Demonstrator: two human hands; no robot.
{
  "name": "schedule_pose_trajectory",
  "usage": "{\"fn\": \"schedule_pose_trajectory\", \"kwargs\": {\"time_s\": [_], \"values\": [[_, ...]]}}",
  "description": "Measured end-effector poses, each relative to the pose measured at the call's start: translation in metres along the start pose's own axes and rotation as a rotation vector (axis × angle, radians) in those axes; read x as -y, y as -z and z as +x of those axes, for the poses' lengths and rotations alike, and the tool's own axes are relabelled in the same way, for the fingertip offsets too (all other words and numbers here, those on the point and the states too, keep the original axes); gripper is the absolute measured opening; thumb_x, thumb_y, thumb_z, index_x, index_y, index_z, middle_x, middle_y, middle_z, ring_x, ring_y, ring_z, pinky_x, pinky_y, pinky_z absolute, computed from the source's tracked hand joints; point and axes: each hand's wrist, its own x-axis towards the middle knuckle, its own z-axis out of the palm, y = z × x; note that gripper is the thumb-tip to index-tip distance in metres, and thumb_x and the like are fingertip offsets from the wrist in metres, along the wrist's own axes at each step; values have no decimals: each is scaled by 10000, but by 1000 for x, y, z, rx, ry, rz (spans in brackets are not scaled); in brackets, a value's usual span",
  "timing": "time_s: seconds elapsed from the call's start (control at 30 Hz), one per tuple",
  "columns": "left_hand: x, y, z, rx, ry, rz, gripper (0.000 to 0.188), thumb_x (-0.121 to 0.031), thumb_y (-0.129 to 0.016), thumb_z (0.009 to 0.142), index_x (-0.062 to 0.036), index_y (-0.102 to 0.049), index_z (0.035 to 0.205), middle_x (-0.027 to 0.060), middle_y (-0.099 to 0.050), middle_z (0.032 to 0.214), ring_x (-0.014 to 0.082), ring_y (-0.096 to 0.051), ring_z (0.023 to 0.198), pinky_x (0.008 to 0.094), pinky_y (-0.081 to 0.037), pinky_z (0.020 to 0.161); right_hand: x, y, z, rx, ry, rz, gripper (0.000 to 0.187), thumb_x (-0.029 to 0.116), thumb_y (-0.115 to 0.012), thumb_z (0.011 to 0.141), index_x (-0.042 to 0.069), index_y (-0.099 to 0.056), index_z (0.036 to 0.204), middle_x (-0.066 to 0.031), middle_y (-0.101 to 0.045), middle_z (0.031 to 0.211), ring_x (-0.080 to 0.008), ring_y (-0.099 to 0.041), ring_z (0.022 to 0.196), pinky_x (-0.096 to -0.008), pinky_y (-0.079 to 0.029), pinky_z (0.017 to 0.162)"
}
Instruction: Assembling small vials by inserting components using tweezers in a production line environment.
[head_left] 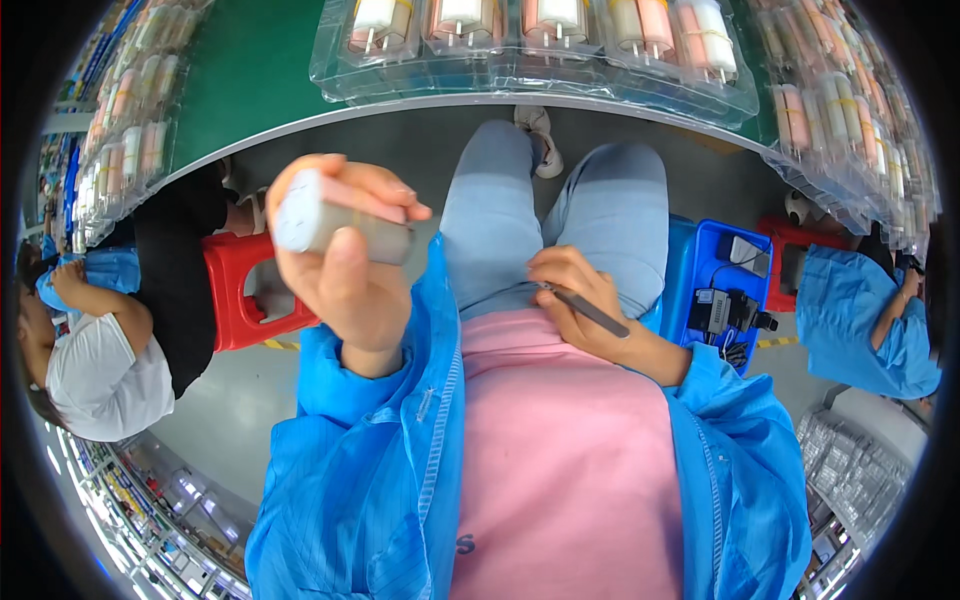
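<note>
My left hand (350, 290) is raised in front of the table edge, its fingers wrapped round a bundle of small cylinders (332, 215). White, pink and grey parts show on the bundle, slightly blurred. My right hand (575, 295) rests low over my lap, closed on tweezers (590, 309), slim and dark grey, slanting back across the palm; their tip is hard to make out. Beyond my knees, a clear plastic tray (540, 75) holds several similar white, pink and grey bundles with short pins at their near ends.
The green table (245, 70) has a pale curved edge. Stacked clear trays of bundles stand left (125, 165) and right (840, 130). A blue bin (715, 240) with black devices sits at my right. Red stools (228, 290) and seated co-workers flank me.
</note>
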Motion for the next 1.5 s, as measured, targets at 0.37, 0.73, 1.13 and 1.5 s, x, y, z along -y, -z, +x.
{"fn": "schedule_pose_trajectory", "kwargs": {"time_s": [0.37,0.73,1.13,1.5], "values": [[5,-34,-16,389,388,110,397,98,-604,752,-39,-408,1069,92,-552,933,112,-539,823,246,-446,732,13,11,11,-382,-278,382,185,45,-555,906,-14,-554,1082,-135,-586,993,-200,-625,776,-296,-512,696],[4,-56,-12,508,290,422,298,-5,-784,658,-48,-572,863,39,-591,742,90,-574,650,233,-437,570,85,72,51,-460,22,403,293,218,-520,953,-48,-551,1073,-150,-583,930,-181,-610,796,-284,-512,700],[14,-68,-14,400,88,544,316,-33,-758,617,-62,-550,852,94,-562,742,304,-574,639,372,-443,547,91,60,64,-324,103,186,135,49,-678,808,-21,-659,922,-157,-658,889,-206,-623,767,-284,-487,662],[19,-72,-18,357,46,524,280,-34,-750,614,-58,-534,790,100,-546,688,300,-562,602,371,-426,503,90,57,63,-338,70,176,139,17,-694,781,-26,-668,910,-151,-664,864,-191,-624,729,-265,-482,622]]}}
